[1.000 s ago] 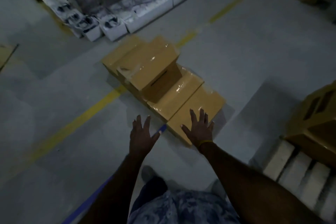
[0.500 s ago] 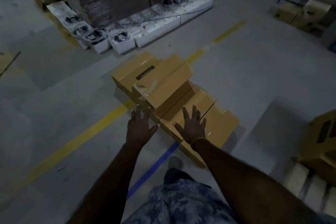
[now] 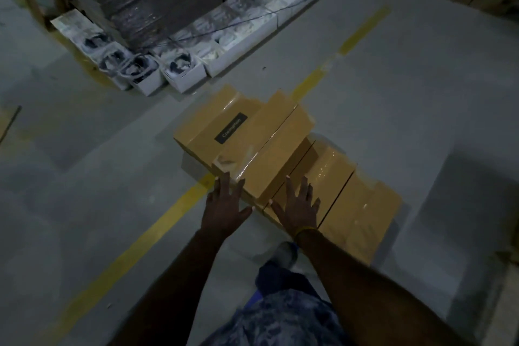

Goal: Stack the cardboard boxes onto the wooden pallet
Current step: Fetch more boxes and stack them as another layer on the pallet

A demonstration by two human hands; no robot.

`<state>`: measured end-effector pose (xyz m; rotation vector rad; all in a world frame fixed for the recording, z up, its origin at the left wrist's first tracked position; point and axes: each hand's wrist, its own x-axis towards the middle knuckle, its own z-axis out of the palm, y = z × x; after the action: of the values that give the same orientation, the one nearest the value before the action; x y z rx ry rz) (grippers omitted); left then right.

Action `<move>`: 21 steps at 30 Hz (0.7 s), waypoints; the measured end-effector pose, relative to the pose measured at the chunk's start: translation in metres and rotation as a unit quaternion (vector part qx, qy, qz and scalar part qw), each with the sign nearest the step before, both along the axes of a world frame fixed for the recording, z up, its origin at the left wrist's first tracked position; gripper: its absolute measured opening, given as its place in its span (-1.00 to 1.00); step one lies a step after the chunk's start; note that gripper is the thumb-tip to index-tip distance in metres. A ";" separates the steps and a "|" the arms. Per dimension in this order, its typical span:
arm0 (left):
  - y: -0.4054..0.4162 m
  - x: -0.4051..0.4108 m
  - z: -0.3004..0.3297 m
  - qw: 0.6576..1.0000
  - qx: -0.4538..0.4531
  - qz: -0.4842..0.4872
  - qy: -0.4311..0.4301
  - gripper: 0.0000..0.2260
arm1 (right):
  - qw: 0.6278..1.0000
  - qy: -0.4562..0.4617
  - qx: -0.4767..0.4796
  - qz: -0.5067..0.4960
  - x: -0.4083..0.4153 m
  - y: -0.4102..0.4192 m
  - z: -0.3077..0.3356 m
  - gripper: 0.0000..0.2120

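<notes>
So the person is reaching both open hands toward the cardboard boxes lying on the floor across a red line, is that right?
Not quite: the line is yellow, not red, as the head view shows. The rest holds: the left hand and the right hand are both open and reach toward the cardboard boxes lying on the floor.

A single view — worn on the person's head — looks forward and steeply down at the grey concrete floor point(image 3: 393, 109). The cluster of tan taped cardboard boxes point(image 3: 269, 160) lies at centre frame, near the lens; both outstretched forearms enter from the bottom edge, below that cluster.
</notes>
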<state>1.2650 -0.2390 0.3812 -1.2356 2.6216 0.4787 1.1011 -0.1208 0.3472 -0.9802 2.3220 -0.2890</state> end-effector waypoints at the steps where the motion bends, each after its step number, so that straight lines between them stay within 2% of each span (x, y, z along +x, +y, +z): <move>1: -0.015 -0.009 0.000 1.000 0.002 -0.006 -0.007 -0.26 | 1.000 -0.007 -0.002 -0.010 -0.006 -0.014 -0.001 -0.17; 13: -0.157 -0.111 -0.015 0.993 0.009 -0.099 -0.055 -0.28 | 0.990 -0.050 -0.036 -0.126 -0.079 -0.130 -0.018 -0.20; 21: -0.245 -0.171 -0.080 0.975 -0.002 -0.201 -0.098 -0.28 | 0.980 -0.042 -0.013 -0.196 -0.094 -0.197 -0.085 -0.20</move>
<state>1.0936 -0.4838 0.3009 -0.6809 2.6029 0.2619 1.0071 -0.3179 0.2617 -0.5023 2.4239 -0.5094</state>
